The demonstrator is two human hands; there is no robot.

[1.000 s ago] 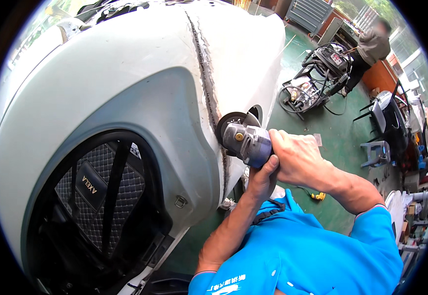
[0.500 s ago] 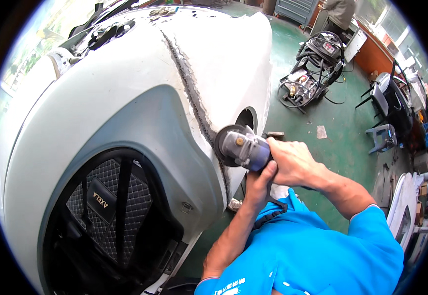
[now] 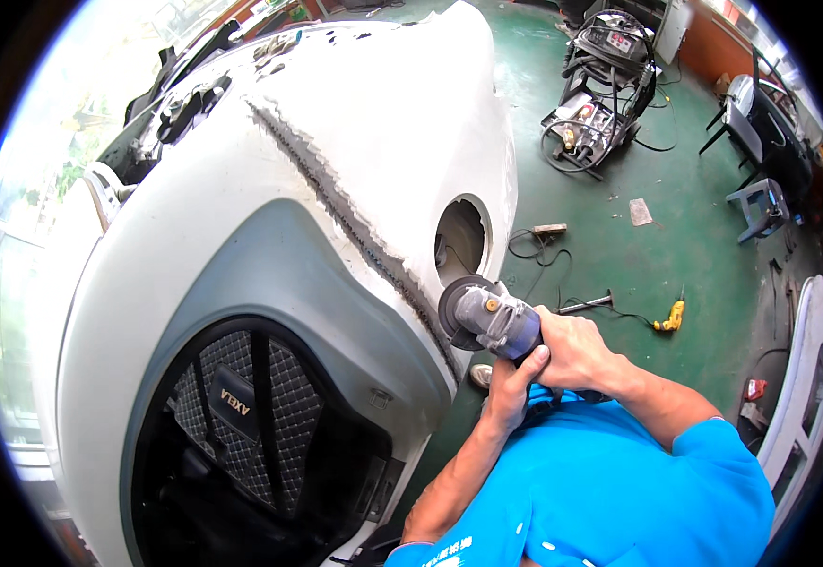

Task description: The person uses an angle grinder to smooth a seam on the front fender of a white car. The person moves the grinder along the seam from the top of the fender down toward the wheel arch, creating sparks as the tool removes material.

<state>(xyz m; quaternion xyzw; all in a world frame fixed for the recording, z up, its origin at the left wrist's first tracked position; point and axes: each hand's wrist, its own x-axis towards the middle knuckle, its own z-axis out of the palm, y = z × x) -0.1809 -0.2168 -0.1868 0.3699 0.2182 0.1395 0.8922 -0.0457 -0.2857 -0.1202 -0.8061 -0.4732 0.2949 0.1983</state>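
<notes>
Both of my hands are wrapped round an angle grinder (image 3: pixel 501 319) with a grey head and a blue-purple body. My left hand (image 3: pixel 509 389) grips it from below, and my right hand (image 3: pixel 577 350) closes over its rear from the right. The grinder's dark disc (image 3: pixel 455 310) is beside the lower stretch of a rough, ground seam (image 3: pixel 340 217) in a white car body panel (image 3: pixel 383 113). Whether the disc touches the metal cannot be told. A round hole (image 3: pixel 461 241) opens in the panel just above the grinder.
On the green floor lie a yellow drill (image 3: pixel 672 317), a hammer (image 3: pixel 583 303) and a cable. A wheeled machine with hoses (image 3: pixel 605 85) stands farther off. At right are a blue stool (image 3: pixel 761 210), a dark chair (image 3: pixel 742 123) and a loose door panel (image 3: pixel 808 387). A window opening (image 3: pixel 251 416) shows quilted lining.
The view has shifted, bringing the drill and hammer in. The grinder, still in both hands, has moved down and right along the seam, with its disc now more to the seam's right side.
</notes>
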